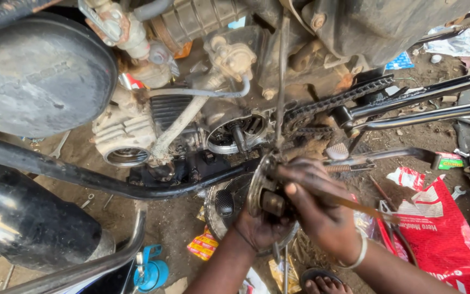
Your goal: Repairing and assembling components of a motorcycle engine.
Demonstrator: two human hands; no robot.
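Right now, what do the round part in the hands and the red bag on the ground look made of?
Round part: looks like metal, dull grey, greasy, with a worn shine at the rim. Red bag: seemingly thin plastic, glossy and crinkled, though woven sacking can't be ruled out.

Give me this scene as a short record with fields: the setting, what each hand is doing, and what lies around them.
Setting: dirt ground beside a motorcycle engine with its side cover off
Left hand: grips a round, greasy metal part from below
Right hand: on the same part, holding a slim tool that points to the right
Drive chain: hangs exposed above the hands
Nearby: red plastic bag, black exhaust pipe, blue object
Below: sandalled foot
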